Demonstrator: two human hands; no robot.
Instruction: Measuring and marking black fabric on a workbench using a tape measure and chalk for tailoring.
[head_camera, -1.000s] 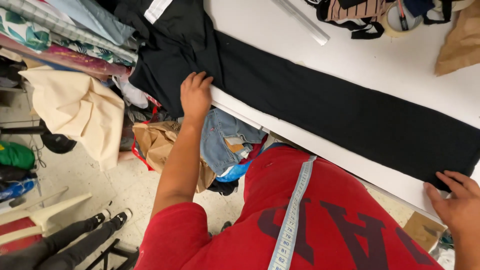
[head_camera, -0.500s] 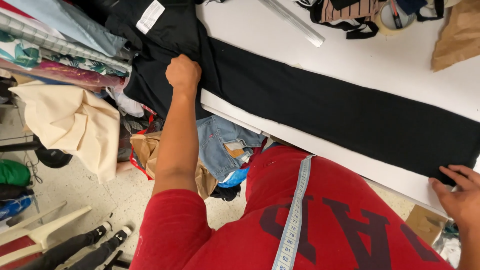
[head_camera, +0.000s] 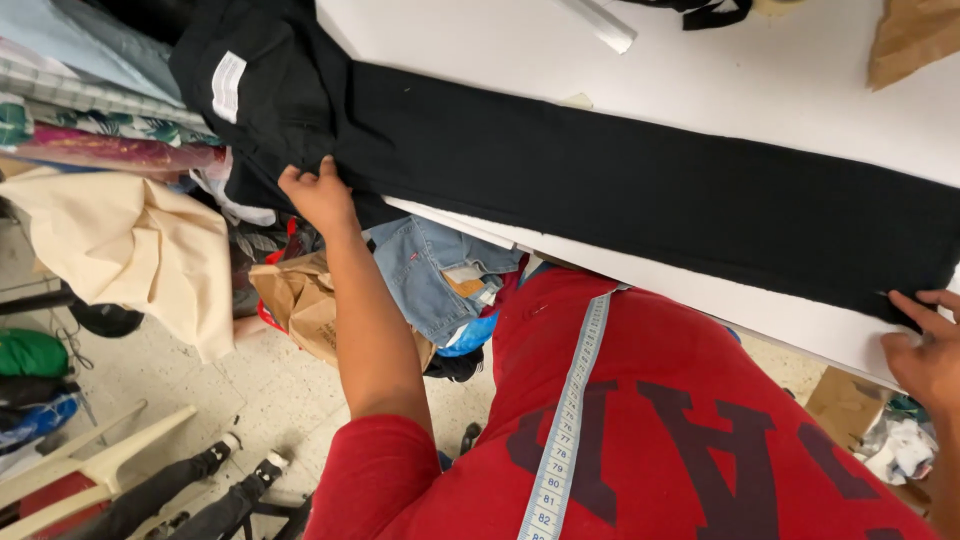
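A long pair of black trousers (head_camera: 640, 190) lies flat across the white table (head_camera: 770, 310), its waist end with a white label (head_camera: 228, 86) hanging off the left edge. My left hand (head_camera: 318, 195) grips the black cloth near the waist, fingers closed on the fabric. My right hand (head_camera: 925, 350) rests at the table's near right edge, fingertips pressing the hem end of the trousers. A measuring tape (head_camera: 568, 420) hangs down my red shirt.
Folded patterned fabrics (head_camera: 90, 130) are stacked at the left. A cream cloth (head_camera: 130, 250) hangs below them. Jeans (head_camera: 430, 270) and a brown paper bag (head_camera: 300, 300) sit under the table. White plastic chair parts (head_camera: 80, 470) stand on the tiled floor. Brown paper (head_camera: 915, 40) lies top right.
My left hand has moved along the waist end and now pinches the black cloth at the table's left edge. My right hand stays at the hem end.
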